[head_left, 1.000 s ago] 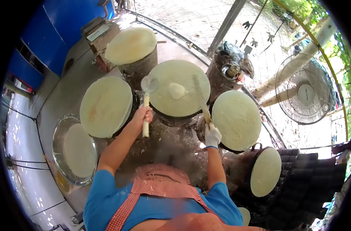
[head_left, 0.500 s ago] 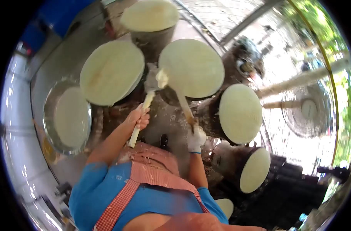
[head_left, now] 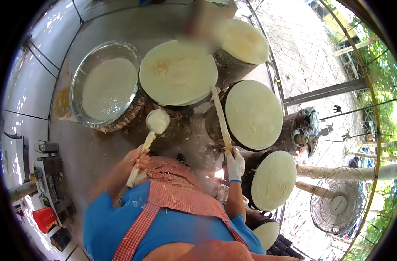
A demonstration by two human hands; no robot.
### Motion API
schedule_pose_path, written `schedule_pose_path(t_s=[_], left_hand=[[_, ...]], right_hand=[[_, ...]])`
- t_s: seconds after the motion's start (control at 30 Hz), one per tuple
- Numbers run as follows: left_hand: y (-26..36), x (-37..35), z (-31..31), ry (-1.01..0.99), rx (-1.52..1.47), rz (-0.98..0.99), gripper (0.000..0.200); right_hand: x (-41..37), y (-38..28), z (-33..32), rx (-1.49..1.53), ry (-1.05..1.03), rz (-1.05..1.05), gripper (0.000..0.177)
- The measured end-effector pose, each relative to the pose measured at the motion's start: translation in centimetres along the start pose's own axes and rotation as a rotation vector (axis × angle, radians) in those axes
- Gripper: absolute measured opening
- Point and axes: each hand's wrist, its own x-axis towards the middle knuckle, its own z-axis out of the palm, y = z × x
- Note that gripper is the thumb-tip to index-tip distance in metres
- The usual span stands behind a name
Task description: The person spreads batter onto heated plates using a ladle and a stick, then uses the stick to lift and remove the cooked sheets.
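Observation:
My bare left hand (head_left: 137,161) is wrapped round the pale handle of a ladle (head_left: 158,121). Whitish batter fills or coats the ladle's round head, which hangs over the floor in front of my apron. A white glove covers my right hand (head_left: 235,166), closed on the lower end of a long flat wooden stick (head_left: 221,118). The stick's far tip is by the right edge of a round griddle (head_left: 179,71) covered with a pale, browned layer. Just right of the stick lies another coated griddle (head_left: 254,114). Left of them stands a metal basin (head_left: 78,98) of white liquid batter (head_left: 110,89).
More coated round griddles (head_left: 273,180) curve round my right side, one (head_left: 245,41) at the back. A blurred brownish shape (head_left: 203,26) covers part of the top. A fan (head_left: 338,204) stands at right by the mesh fence. A red box (head_left: 45,219) is at lower left.
The view has swung left, bringing the basin nearer the middle. The ladle has moved away from the griddles and stick, toward the basin side. Both hands keep their holds.

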Motion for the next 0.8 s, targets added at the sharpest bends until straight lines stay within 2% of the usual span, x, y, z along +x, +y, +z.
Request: schedule_pose_path(t_s=[0.03,0.13,0.2,0.23,0.3,0.33,0.4,0.5,0.53,0.57,0.6,0.63,0.67,0.7,0.73,0.8], left_hand=[[0.0,-0.1,-2.3,-0.054,-0.075,-0.029,0.028],[-0.5,-3.0,-3.0,-0.103,-0.241,-0.033,0.033],[0.5,-4.1,-3.6,-0.13,-0.251,-0.037,0.034],[1.0,-4.7,-4.1,-0.137,-0.259,-0.043,0.035],[1.9,-5.4,-5.1,-0.161,-0.286,-0.058,0.036],[2.0,-5.7,-5.6,-0.172,-0.309,-0.07,0.036],[2.2,-6.0,-5.9,-0.174,-0.354,-0.089,0.037],[3.9,-6.7,-5.3,-0.153,-0.387,-0.125,0.038],[4.5,-6.4,-5.9,-0.154,-0.394,-0.152,0.038],[4.8,-6.2,-6.2,-0.154,-0.404,-0.179,0.039],[4.8,-6.4,-6.0,-0.129,-0.355,-0.129,0.027],[4.7,-6.7,-5.5,-0.108,-0.306,-0.073,0.016],[4.8,-6.8,-5.1,-0.087,-0.258,-0.014,0.005],[4.8,-6.7,-5.4,-0.101,-0.231,0.009,0.004],[4.6,-6.7,-6.0,-0.115,-0.207,0.036,0.004],[4.3,-7.0,-5.9,-0.136,-0.234,0.066,0.012]], right_hand=[[0.0,-0.2,-0.2,-0.031,-0.019,-0.004,0.041],[0.7,-0.5,0.3,-0.04,0.015,-0.035,0.039],[0.2,-1.3,0.5,0.0,0.067,-0.046,0.037],[-0.3,-1.5,0.4,-0.013,0.035,0.059,0.037],[-2.5,-1.5,0.3,-0.051,0.053,0.022,0.037],[-3.4,-0.2,1.4,0.046,0.029,0.063,0.037],[-4.6,0.5,2.1,-0.016,0.092,-0.034,0.035],[-2.6,-2.4,2.7,-0.023,-0.033,0.124,0.034],[-0.4,-2.3,4.0,0.085,-0.094,0.185,0.042],[0.7,-4.6,3.8,0.111,-0.041,0.076,0.042],[1.8,-7.2,3.7,0.135,0.01,-0.035,0.041],[3.4,-9.1,4.3,0.189,0.043,0.001,0.039],[6.1,-9.4,5.2,0.235,-0.016,0.037,0.039],[9.6,-8.1,7.5,0.417,-0.018,0.015,0.04],[11.8,-8.8,9.3,0.611,0.04,0.0,0.029],[16.5,-10.5,11.7,0.878,-0.017,0.086,0.022]])
